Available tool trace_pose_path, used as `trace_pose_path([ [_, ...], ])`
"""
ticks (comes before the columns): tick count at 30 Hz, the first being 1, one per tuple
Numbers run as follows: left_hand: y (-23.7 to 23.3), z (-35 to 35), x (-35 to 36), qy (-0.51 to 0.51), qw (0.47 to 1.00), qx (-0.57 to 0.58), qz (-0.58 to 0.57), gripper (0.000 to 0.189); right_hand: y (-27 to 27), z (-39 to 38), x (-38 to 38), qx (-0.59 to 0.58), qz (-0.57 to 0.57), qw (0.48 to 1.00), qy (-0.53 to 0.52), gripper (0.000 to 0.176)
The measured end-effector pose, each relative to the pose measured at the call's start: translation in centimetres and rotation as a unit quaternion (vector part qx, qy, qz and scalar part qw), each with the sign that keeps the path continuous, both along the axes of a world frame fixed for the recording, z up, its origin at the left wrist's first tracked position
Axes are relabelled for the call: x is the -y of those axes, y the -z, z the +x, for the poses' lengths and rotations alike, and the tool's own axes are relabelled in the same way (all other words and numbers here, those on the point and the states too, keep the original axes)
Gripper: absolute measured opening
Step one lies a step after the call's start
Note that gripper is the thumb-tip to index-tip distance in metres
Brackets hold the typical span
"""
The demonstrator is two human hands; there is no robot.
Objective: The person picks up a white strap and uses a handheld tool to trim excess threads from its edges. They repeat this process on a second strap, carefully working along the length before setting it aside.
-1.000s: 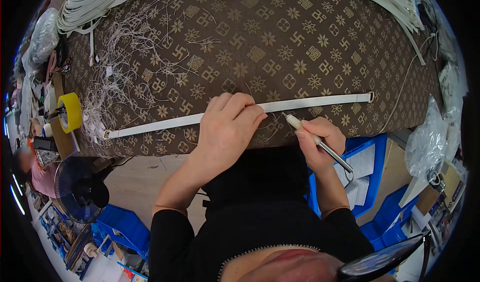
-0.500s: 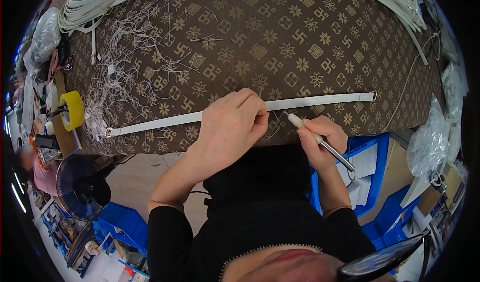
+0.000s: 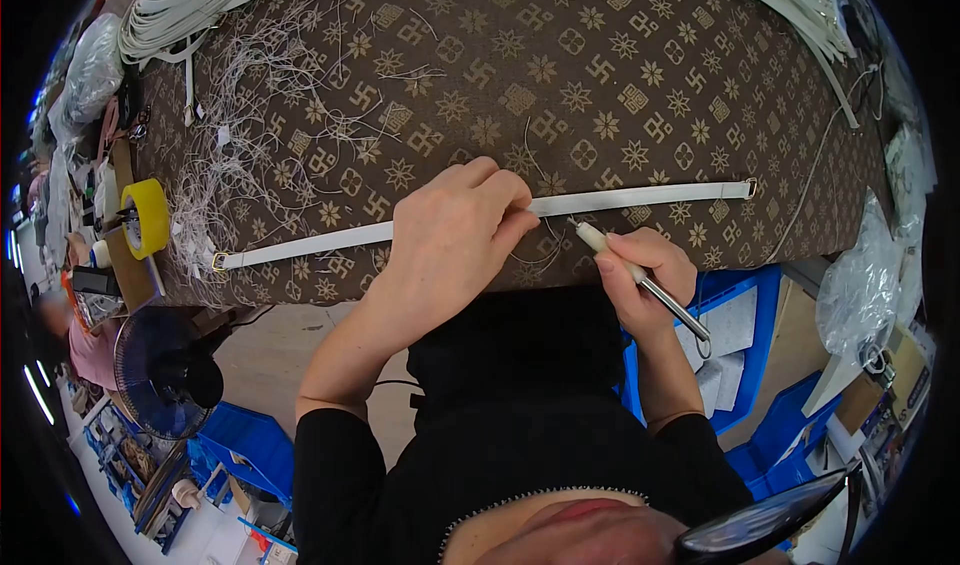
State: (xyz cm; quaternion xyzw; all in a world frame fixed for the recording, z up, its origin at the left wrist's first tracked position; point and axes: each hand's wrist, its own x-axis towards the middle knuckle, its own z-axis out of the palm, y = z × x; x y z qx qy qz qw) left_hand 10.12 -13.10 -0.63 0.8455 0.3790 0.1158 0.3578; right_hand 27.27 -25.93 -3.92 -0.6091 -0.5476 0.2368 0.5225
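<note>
A narrow white strap point(image 3: 630, 199) with a metal buckle point(image 3: 750, 188) at its right end and another metal fitting point(image 3: 219, 262) at its left end lies across the patterned cloth. My left hand point(image 3: 455, 230) is closed over the middle of this strap, thumb and forefinger pinched at it; the fingertips are partly hidden. Loose thread point(image 3: 530, 145) runs out above and below the pinch. In my right hand point(image 3: 650, 275) is a pen-shaped tool point(image 3: 592, 237) with a cream front, metal barrel and thin tip. That tip points at the strap, just right of my left fingers.
Thread scraps point(image 3: 250, 135) cover the cloth's left side. Bundles of white straps point(image 3: 185, 15) lie at the far left and far right. A yellow tape roll point(image 3: 150, 218) and a fan point(image 3: 165, 375) stand left. Blue bins point(image 3: 765, 315) sit below the table edge.
My left hand has shifted slightly up and left along the strap. A loose thread now shows above the strap. The tool in my right hand has moved slightly up.
</note>
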Motion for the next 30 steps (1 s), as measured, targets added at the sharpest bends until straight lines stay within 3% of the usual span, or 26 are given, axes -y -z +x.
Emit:
trace_pose_path([
  [7, -0.29, 0.38, 0.0, 0.022, 0.999, -0.021, 0.026, 0.009, -0.13, -0.02, -0.01, -0.003, -0.008, 1.0, 0.002, 0.021],
  [13, 0.56, 0.42, 0.79, 0.026, 0.997, 0.065, 0.032, 0.012, 0.0, 0.03, -0.03, 0.005, -0.001, 1.0, 0.001, 0.021],
  [15, 0.57, 0.32, 0.62, 0.009, 0.997, 0.057, -0.051, 0.013, 0.03, 0.09, -0.07, 0.01, -0.001, 1.0, -0.002, 0.021],
  [19, 0.24, 0.03, 0.14, -0.006, 0.993, 0.08, -0.091, 0.011, 0.1, -0.03, -0.33, 0.014, 0.027, 1.0, -0.005, 0.017],
  [21, 0.24, -0.51, -0.01, 0.048, 0.998, 0.05, -0.002, 0.009, -0.09, -0.08, -0.34, 0.022, 0.012, 1.0, -0.009, 0.017],
  [24, 0.31, -0.53, 0.24, 0.053, 0.995, 0.064, 0.047, 0.008, 0.04, -0.12, -0.43, 0.024, 0.018, 0.999, -0.015, 0.018],
  [30, 0.56, -0.43, 0.38, 0.053, 0.995, 0.061, 0.056, 0.006, 0.24, -0.41, -0.52, 0.036, 0.019, 0.999, -0.02, 0.019],
])
